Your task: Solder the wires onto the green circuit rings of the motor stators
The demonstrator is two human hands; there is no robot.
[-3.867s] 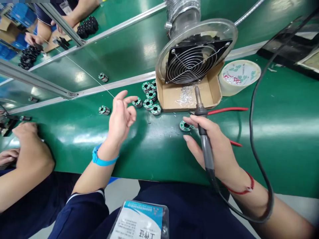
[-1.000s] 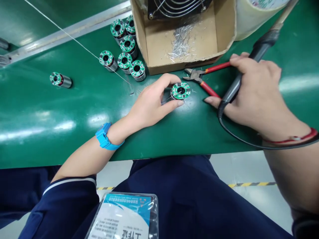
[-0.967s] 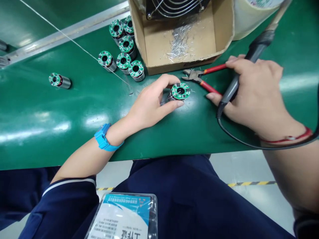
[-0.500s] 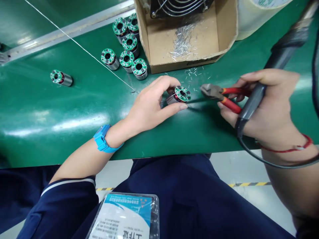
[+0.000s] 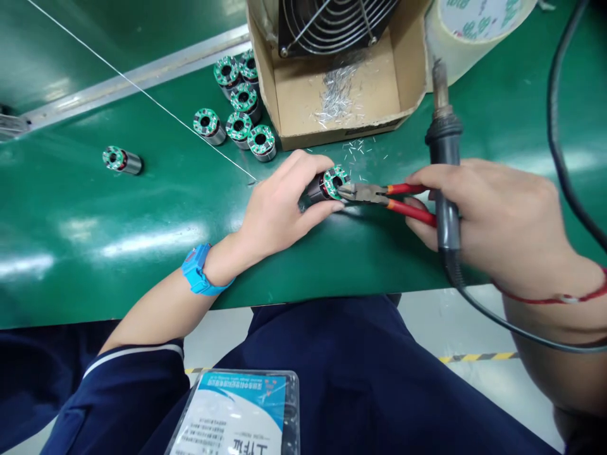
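Motor (image 5: 315, 191): pinched at the barrel between thumb and forefinger of left hand (image 5: 279, 212); tilted, green board (image 5: 331, 184) facing right-hand fingers. Handling, by estimate: small but dense, stiff, barrel perhaps slippery, board likely fragile. Best hold: barrel, behind board, clear of components.

Pliers (image 5: 364, 193): red handles squeezed between forefinger and thumb of right hand (image 5: 509, 212); tips at board's rim, just ahead of left fingertips; actual contact not certain.

Iron (image 5: 447, 202): lodged across right fingers, tip pointing away from body.

Pose: left forearm slanting in from lower left, wrist nearly straight, thumb on near side; right hand back-up, opposite.

Nearby: wire (image 5: 161, 105), ending by left knuckles, grip on it not tellable; clippings (image 5: 358, 150) on tabletop (image 5: 379, 253) just beyond left fingertips; box (image 5: 351, 134) farther on; six motors (image 5: 232, 127) beyond left knuckles, a seventh well apart.
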